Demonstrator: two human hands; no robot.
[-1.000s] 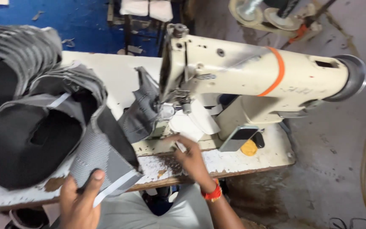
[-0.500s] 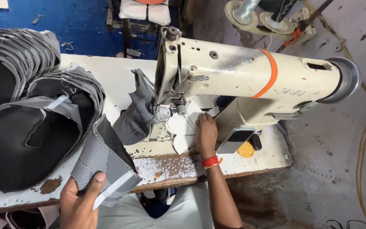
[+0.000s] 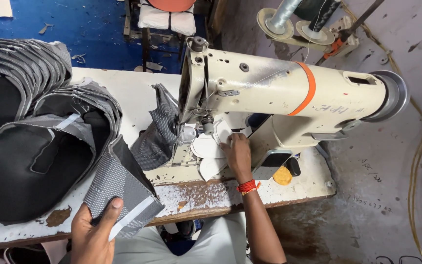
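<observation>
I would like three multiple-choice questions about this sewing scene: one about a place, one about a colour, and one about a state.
1. Where is the right hand?
A. on the white pieces beside the needle of the sewing machine
B. on the thread cones
C. under the table

2. What colour is the band around the machine's arm?
A. green
B. orange
C. black

3. What is the state of the left hand?
A. empty and flat on the table
B. gripping a grey fabric piece at the table edge
C. out of view

Answers: 1 A, the fingers rest on the white pieces by the needle. 2 B, the strip is clearly orange. 3 B, the thumb presses on the grey piece.
</observation>
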